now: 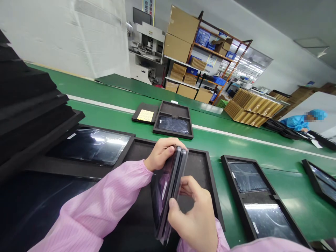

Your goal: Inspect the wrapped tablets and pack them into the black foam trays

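Two dark tablet-like panels (164, 189) in clear film stand on edge, face to face, above a black foam tray (211, 175). My left hand (165, 152) grips their far upper end, thumb on the near side and fingers over the top. Lower down, my right hand (195, 213) pinches the right panel's edge between thumb and curled fingers. A small white label shows on the left panel's glossy face. Another wrapped panel (97, 145) lies flat to the left of my hands.
Stacked black trays (28, 105) rise at the left. A small tray (173, 108) and a yellow label sheet (145, 115) lie ahead on the green table (236, 147). More panel trays (258, 189) stand right. A person in blue (296, 122) is at the far right.
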### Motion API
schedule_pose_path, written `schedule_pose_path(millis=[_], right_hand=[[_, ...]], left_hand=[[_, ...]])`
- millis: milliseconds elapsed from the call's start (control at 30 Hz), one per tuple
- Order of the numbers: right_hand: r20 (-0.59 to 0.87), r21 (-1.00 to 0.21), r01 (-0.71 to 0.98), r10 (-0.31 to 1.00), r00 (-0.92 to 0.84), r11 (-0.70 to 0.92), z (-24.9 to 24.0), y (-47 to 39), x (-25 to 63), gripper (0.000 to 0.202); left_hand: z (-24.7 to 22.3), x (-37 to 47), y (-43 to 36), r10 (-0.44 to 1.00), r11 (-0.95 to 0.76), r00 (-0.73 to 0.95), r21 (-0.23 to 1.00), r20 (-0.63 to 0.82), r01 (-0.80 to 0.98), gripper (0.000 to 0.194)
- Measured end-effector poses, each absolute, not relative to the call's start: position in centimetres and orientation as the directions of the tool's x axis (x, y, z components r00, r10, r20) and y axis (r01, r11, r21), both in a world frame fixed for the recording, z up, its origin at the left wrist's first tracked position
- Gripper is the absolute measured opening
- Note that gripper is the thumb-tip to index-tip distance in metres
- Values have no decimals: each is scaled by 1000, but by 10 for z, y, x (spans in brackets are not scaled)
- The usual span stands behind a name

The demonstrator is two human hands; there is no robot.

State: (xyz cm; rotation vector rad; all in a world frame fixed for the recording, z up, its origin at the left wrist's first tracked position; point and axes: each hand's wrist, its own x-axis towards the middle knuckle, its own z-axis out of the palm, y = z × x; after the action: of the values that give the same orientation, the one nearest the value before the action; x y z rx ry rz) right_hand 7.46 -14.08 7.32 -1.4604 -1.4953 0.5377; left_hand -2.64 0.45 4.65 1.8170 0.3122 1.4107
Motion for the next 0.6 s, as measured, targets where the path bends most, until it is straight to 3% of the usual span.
schedule_pose_path(millis=[100, 267, 600], right_hand=[[386, -786, 574, 907, 169, 228, 76, -139, 74, 5], [430, -733, 637, 888, 163, 238, 71, -142, 74, 5], [153, -800, 594, 986, 64, 85, 52, -157, 90, 29]], left_hand=[[47, -25, 3, 613, -659, 362, 707, 703, -256, 68], [46, -25, 3, 604, -674, 343, 691, 719, -261, 67], [45, -22, 0, 531, -724, 342, 625, 775, -292, 60]])
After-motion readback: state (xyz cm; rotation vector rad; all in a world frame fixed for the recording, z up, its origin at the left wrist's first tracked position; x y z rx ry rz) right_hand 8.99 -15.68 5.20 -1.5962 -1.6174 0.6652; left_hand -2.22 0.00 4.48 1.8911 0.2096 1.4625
